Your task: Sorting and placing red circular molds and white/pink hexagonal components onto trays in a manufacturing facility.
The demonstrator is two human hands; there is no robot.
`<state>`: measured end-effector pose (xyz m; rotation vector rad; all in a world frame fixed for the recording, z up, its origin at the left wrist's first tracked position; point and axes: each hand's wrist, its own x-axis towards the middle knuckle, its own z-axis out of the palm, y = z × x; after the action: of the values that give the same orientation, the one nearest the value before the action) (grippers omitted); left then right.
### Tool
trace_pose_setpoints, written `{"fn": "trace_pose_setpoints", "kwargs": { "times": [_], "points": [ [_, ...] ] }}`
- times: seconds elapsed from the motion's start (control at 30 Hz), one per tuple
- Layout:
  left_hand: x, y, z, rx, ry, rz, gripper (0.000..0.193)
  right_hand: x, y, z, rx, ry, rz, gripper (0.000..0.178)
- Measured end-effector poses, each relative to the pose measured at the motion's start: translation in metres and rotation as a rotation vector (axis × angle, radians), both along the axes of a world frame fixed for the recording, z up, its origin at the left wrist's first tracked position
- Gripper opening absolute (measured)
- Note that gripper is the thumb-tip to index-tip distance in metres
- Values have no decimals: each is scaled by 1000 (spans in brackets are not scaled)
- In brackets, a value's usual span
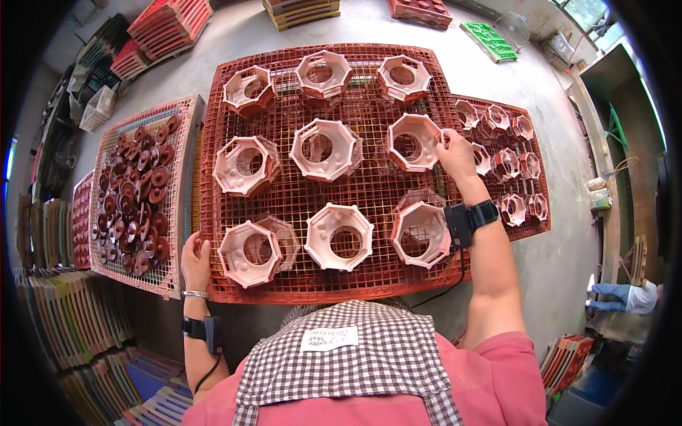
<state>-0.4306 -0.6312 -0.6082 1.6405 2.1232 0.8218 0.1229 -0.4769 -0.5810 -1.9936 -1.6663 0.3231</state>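
Note:
Several octagonal pinkish-white pieces with brown-red outsides and a round hole in the base stand in rows on a large red grid tray (284, 290). My right hand (456, 155) pinches the right rim of the octagonal piece (414, 143) in the middle row. Below that wrist, another octagonal piece (420, 234) sits partly behind the black wrist device (460, 226). At the tray's near left corner is my left hand (195, 264), its fingers loosely bent and apart, with nothing visible in them. The nearest octagonal piece (249, 253) to it lies just inside the edge.
On the left, a pale grid tray (174, 280) carries a heap of dark brown glossy round parts (135, 199). A smaller red tray (522, 231) with similar octagonal pieces adjoins on the right. Stacked trays (170, 28) stand behind. Another person (629, 297) is at far right.

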Motion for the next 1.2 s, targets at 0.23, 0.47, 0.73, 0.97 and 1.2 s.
{"fn": "trace_pose_setpoints", "kwargs": {
  "times": [0.23, 0.47, 0.73, 0.97, 1.2],
  "points": [
    [17, -6, -11, -104, -74, 118, 40, 3, -14, -4, 47, 38, 37, 26],
    [1, -6, -19, -166, -98, 113, 42, 21, -56, 2, -51, 153, 8, 40],
    [14, 11, -15, -166, -159, 88, 44, 0, -8, 9, -101, -36, -10, 46],
    [12, 4, -20, -157, 8, 174, 45, 2, 52, 33, 11, -1, -1, 41],
    [18, 4, -15, -153, 6, 228, 46, -16, 114, 22, 6, -53, 219, 35]
  ]
}}
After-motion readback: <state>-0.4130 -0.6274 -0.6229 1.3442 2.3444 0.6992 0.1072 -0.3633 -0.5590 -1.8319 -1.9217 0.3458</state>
